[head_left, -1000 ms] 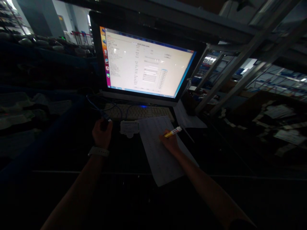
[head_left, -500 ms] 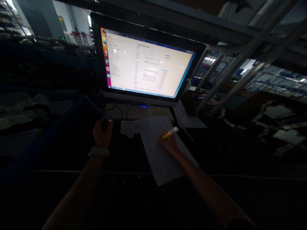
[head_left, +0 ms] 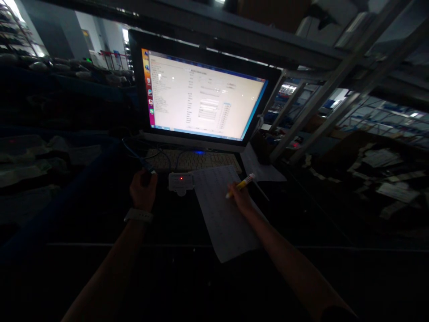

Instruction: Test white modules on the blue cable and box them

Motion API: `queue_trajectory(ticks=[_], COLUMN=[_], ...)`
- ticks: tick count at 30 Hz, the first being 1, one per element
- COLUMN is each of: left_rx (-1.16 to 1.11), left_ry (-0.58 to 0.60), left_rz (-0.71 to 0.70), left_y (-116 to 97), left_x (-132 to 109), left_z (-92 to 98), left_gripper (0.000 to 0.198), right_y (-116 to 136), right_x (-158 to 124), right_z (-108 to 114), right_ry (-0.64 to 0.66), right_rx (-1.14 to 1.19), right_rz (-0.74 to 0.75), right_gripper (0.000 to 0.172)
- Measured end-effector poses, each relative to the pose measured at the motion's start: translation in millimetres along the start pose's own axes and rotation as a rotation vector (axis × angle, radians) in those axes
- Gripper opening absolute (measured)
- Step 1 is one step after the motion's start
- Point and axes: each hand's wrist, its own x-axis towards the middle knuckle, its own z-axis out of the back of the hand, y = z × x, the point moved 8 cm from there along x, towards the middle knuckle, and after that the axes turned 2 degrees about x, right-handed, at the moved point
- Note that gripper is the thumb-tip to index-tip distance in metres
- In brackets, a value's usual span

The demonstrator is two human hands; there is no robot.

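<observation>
My left hand [head_left: 143,191], with a light band on its wrist, pinches a dark plug [head_left: 149,169] at the end of a blue cable [head_left: 134,154]. Just right of it lies a flat white electronic device [head_left: 176,183] showing a small red light. In the fingers of my right hand [head_left: 241,200] is a yellow-and-white pen [head_left: 246,180], slanting up to the right over a printed sheet of paper [head_left: 219,223]. Whether the pen tip touches the sheet I cannot tell.
A lit monitor [head_left: 201,103] stands behind a white keyboard [head_left: 208,161]. More paper [head_left: 263,167] lies right of the keyboard. A blue bin [head_left: 80,179] holds bagged items at left. Metal frame posts [head_left: 311,100] rise at right, beside a dark heap with pale labels [head_left: 385,156].
A red light now shows on the white device. My right hand and the pen have shifted slightly right, and the pen's tip shows. My left hand stays with the plug.
</observation>
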Motion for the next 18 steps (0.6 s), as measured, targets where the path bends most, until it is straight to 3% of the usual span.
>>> queue_trajectory(ticks=[5,9,11,14,16,18], left_rx=[0.005,-0.009,-0.021,-0.021,-0.009,0.008], left_ry=[-0.034,-0.024,-0.026,-0.027,-0.02,-0.008], left_rz=[-0.009,-0.036,-0.03,-0.014,-0.007,0.001], left_y=[1.2,-0.8,-1.3,-0.9,0.8,3.8], left_x=[0.8,1.4,1.6,2.3,3.3,4.7], left_z=[1.8,1.0,0.8,0.2,1.1,4.1], left_gripper=[0.029,0.031,0.033,0.038,0.038,0.037], right_y=[9.6,53.1,83.9,119.6,130.8,135.1], right_x=[5.0,-6.0,-13.8,-23.0,-21.1,-14.3], right_z=[5.0,-0.2,-17.9,-62.9,-89.3,-105.1], right_ry=[0.163,0.129,0.107,0.219,0.29,0.328], right_rx=[-0.124,-0.52,-0.608,-0.586,-0.57,-0.551], right_rz=[-0.025,0.153,0.346,0.646,0.737,0.735], right_gripper=[0.021,0.047,0.049,0.059,0.07,0.068])
